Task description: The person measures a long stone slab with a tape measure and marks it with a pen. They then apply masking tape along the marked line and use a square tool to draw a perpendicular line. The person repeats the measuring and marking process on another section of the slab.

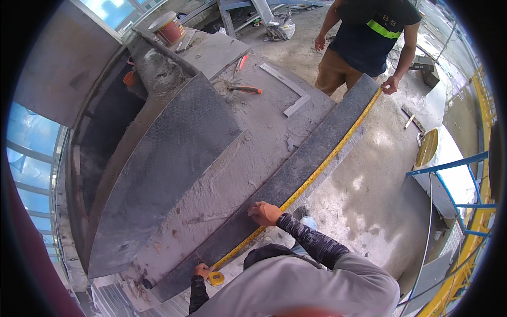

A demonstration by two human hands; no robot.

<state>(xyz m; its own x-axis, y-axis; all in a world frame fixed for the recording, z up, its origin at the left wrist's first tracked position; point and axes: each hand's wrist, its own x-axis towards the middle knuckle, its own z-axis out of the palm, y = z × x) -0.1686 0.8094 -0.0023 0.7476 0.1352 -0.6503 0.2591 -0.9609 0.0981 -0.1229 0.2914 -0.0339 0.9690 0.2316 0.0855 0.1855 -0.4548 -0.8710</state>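
A long dark grey stone slab (pixel 296 169) runs diagonally from near my left hand to a co-worker at the far right. Along its right edge stretches the yellow blade of a tape measure (pixel 216 278), its case at the near end. My left hand (pixel 202 270) is closed on the tape measure's blade, right beside the case. Farther up the slab, my right hand (pixel 264 213) rests over the dark surface with curled fingers, its wrist over the tape; whatever they may hold is hidden. The co-worker's hand (pixel 390 85) is at the blade's far end.
Left of the slab lies rough mortar, with a large dark stone panel (pixel 169 164) beyond it. A metal square (pixel 288 90), an orange-handled tool (pixel 247 90) and a bucket (pixel 168 27) are farther off. Blue and yellow metal frames (pixel 449 165) stand at the right.
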